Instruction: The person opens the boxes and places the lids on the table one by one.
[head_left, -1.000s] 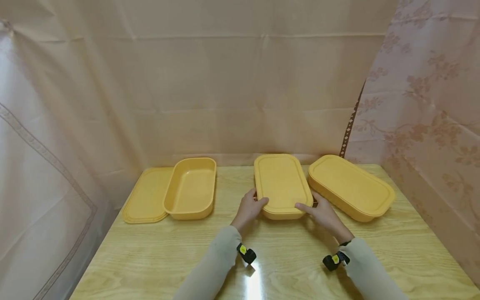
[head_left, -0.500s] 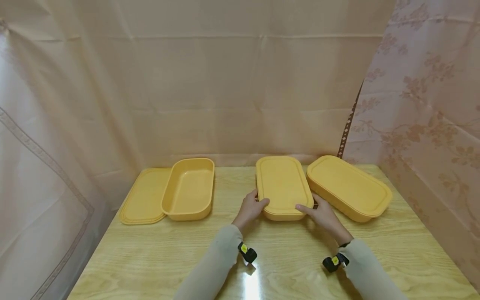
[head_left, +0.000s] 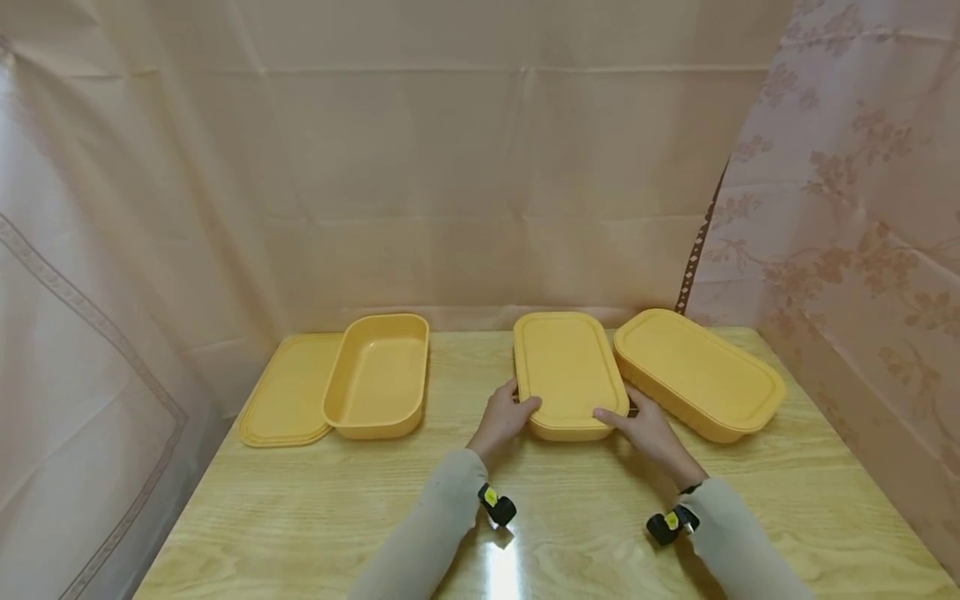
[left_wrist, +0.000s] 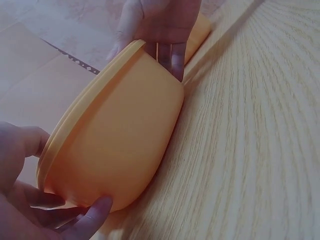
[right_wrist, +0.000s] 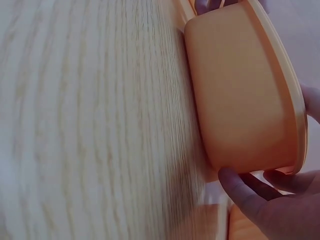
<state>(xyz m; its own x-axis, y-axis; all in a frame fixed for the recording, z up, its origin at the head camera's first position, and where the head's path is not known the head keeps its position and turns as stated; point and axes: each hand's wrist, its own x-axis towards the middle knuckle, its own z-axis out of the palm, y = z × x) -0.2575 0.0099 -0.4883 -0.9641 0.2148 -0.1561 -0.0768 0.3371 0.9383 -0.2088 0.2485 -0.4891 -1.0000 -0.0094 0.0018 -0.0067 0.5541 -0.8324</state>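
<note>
A yellow lidded food container (head_left: 572, 371) stands on the table with its lid on, between both hands. My left hand (head_left: 504, 418) grips its near left corner, thumb on the lid and fingers against the side wall. At the near right corner my right hand (head_left: 647, 429) holds it the same way, its thumb on the lid's edge. In the left wrist view, the left fingertips (left_wrist: 102, 205) touch the container's wall (left_wrist: 120, 135) low down. The right wrist view shows the right fingers (right_wrist: 240, 192) under the lid's rim, along the wall (right_wrist: 240, 95).
To the right, close beside it, sits a second lidded yellow container (head_left: 701, 375), turned at an angle. An open yellow container (head_left: 378, 375) at the left partly covers a loose yellow lid (head_left: 288, 392). A cloth curtain (head_left: 450, 167) hangs behind the wooden table (head_left: 315, 517).
Both hands keep their hold on the middle container. In the head view it sits very slightly farther right relative to the other containers; otherwise the view has barely shifted.
</note>
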